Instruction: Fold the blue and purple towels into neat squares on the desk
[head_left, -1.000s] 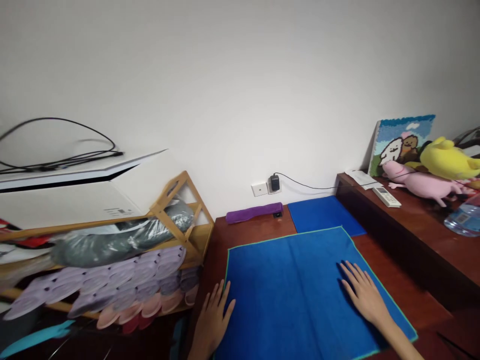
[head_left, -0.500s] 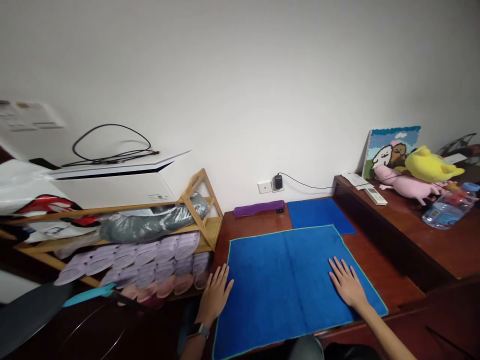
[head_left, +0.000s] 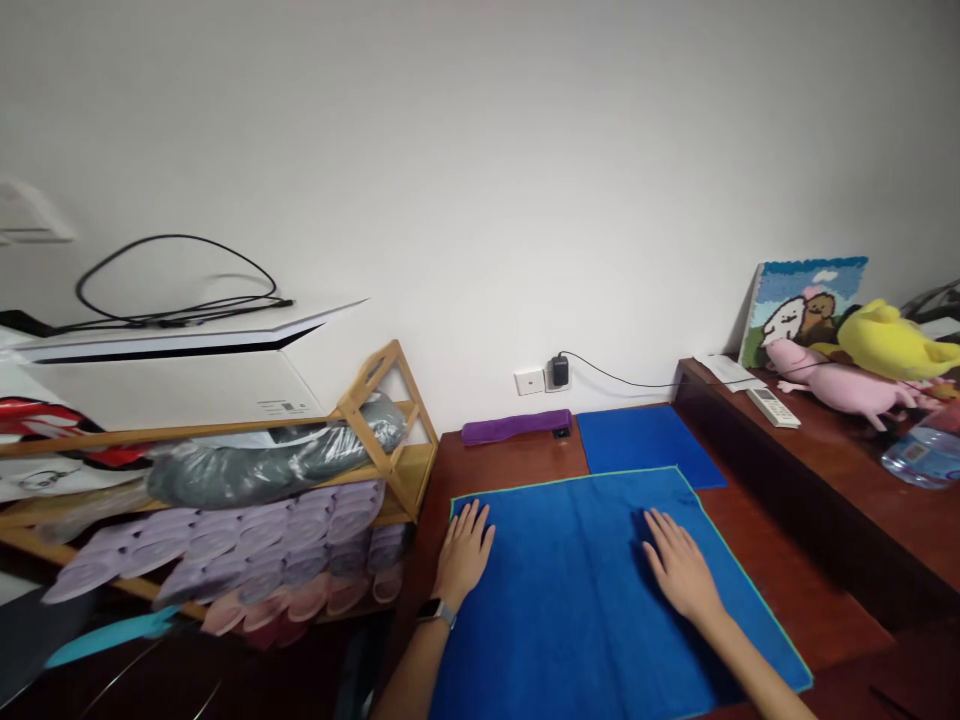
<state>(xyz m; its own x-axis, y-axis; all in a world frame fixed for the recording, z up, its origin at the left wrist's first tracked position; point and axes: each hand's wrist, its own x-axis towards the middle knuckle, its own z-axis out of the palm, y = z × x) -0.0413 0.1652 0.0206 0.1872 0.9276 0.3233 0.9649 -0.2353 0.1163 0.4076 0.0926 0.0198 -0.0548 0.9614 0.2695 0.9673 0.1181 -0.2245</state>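
A blue towel (head_left: 562, 600) with a light green edge lies spread over the brown wooden table, a faint crease down its middle. My left hand (head_left: 463, 555), a watch on its wrist, is over the towel's far left part with fingers stretched forward. My right hand (head_left: 681, 565) is over the right half, fingers extended and palm down, a dark shadow beside it. Neither hand holds anything. Beyond the towel's far edge lie a folded blue cloth (head_left: 649, 440) and a rolled purple cloth (head_left: 516, 427).
On the left a wooden rack (head_left: 390, 450) carries a white box (head_left: 172, 385) and rows of lilac slippers (head_left: 247, 530). To the right, a raised ledge holds a remote (head_left: 772, 408), plush toys (head_left: 832, 380) and a water bottle (head_left: 926, 455). A black plug (head_left: 559, 370) sits in the wall socket.
My left hand has moved from the towel's left edge inward over the cloth. My right hand has shifted slightly left. The view has turned a little, widening the scene.
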